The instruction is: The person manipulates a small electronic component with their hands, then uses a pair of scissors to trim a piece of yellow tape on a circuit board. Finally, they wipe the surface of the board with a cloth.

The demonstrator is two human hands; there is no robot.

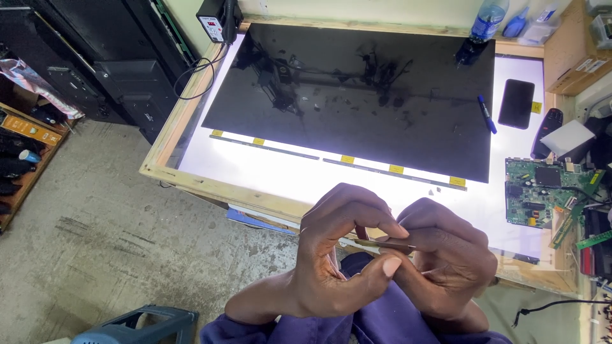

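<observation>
A thin, flat strip (376, 244), pale with a darker end, sits pinched between two hands held close together above the person's lap, just in front of a wooden-framed light table (191, 181). The left hand (338, 255) curls over it, thumb and forefinger closed on the strip; the right hand (446, 264) grips the other end with bent fingers. What the strip is exactly is too small to tell.

On the glowing table lies a large black display panel (357, 95), flat, with narrow strips and yellow tabs along its near edge (347, 160). A blue pen (487, 114) rests on the panel's right part. A dark phone (516, 103) lies beside the panel, and a green circuit board (539, 191) sits at the table's right edge. A blue bottle (488, 20) stands at the far rim.

Risks, as a judgement: the strip looks fragile, so a hard pinch or a twist between the hands could crease or tear it. The pen could scratch the panel if dragged. The bottle, if knocked, could spill onto the panel and board.
</observation>
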